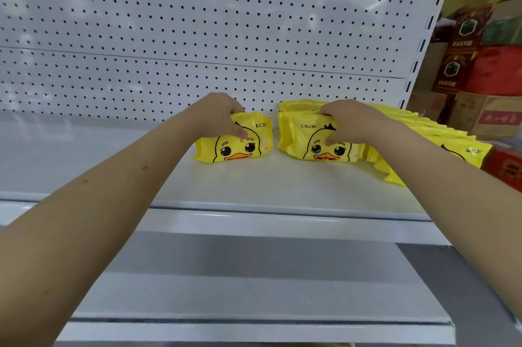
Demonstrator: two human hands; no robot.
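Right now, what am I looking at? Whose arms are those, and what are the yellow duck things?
There is no machine here, just a person. The one picture comes from a camera worn on their head, so you see their two bare arms reaching forward, as if they were yours. The left hand grips one yellow duck pack that stands alone on the white shelf. The right hand grips the front pack of a row of the same packs, which stretches off to the right. Each thumb presses on a duck's face, fingers curled over the top. Behind is a white board full of little holes, and cardboard boxes are stacked off to the right.
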